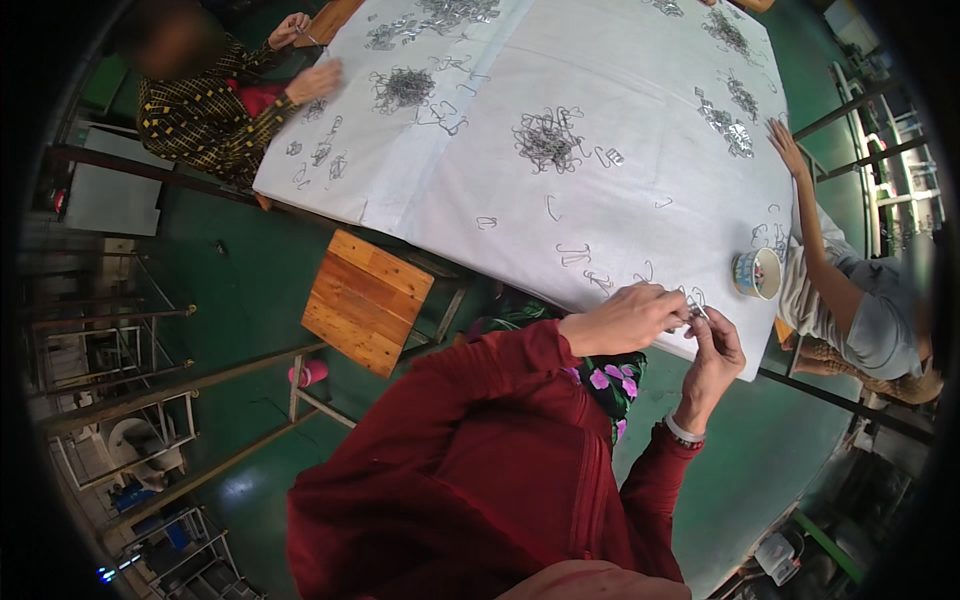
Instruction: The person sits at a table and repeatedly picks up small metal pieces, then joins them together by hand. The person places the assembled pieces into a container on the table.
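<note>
Over the near edge of the white-covered table [620,215], both my hands meet around a small bent wire hook [699,311]. My left hand [632,316], fingers pinched, grips it from the left. My right hand [714,350], a pale band on its wrist, pinches it between thumb and fingers; the fingertips partly hide the piece. Just beyond lie a few loose wire hooks [574,255]. Farther off, at mid-table, a tangled pile of wire hooks [548,140] sits beside a few flat shiny metal pieces [608,156].
A patterned paper tub [757,273] stands near the right edge. More metal piles [403,90] lie farther back. One person [205,120] works at the far left; another person's hand [788,148] rests on the right edge. A wooden stool [368,302] stands left of me.
</note>
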`<state>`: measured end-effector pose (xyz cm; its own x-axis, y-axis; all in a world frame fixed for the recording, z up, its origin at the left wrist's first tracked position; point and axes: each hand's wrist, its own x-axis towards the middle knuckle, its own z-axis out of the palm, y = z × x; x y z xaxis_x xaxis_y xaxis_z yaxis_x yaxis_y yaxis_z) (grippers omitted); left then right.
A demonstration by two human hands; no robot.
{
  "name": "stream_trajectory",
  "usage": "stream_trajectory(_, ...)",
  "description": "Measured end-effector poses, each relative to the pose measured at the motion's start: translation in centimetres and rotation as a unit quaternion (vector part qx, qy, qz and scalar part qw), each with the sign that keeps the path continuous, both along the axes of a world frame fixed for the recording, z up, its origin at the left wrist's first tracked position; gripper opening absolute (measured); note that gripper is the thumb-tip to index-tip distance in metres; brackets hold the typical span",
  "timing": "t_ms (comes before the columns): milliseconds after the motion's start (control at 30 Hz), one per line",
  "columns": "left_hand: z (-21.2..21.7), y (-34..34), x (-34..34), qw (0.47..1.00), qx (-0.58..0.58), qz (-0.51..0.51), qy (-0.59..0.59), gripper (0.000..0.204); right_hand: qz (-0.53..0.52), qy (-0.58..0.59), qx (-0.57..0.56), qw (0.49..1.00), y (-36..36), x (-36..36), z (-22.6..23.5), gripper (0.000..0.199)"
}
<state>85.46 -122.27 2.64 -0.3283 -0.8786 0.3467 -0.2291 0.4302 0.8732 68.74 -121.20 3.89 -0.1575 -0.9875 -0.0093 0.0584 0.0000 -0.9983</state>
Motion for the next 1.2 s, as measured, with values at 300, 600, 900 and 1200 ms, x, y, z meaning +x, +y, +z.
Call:
stream_trajectory(300, -0.4, -0.8, -0.2, 0.997, 0.031, -0.014, -0.068, 0.013, -0.045, -0.155, -0.008, 0.987, -0.3, -0.3, -2.4, 0.021)
stream_trajectory(600, -6.5, -17.5, 10.8, 0.916, -0.094, 0.174, -0.348, 0.011, -0.021, -0.220, -0.020, 0.975, -2.6, -0.6, 0.3, 0.018)
stream_trajectory(900, -9.7, -18.2, 11.7, 0.853, -0.188, 0.138, -0.467, 0.005, 0.009, -0.204, -0.041, 0.978, -2.0, -0.9, -0.3, 0.018)
stream_trajectory(1200, 4.2, -6.5, 4.6, 1.000, 0.008, 0.018, -0.011, 0.013, 0.021, -0.135, -0.022, 0.990, -1.3, 0.5, 0.2, 0.016)
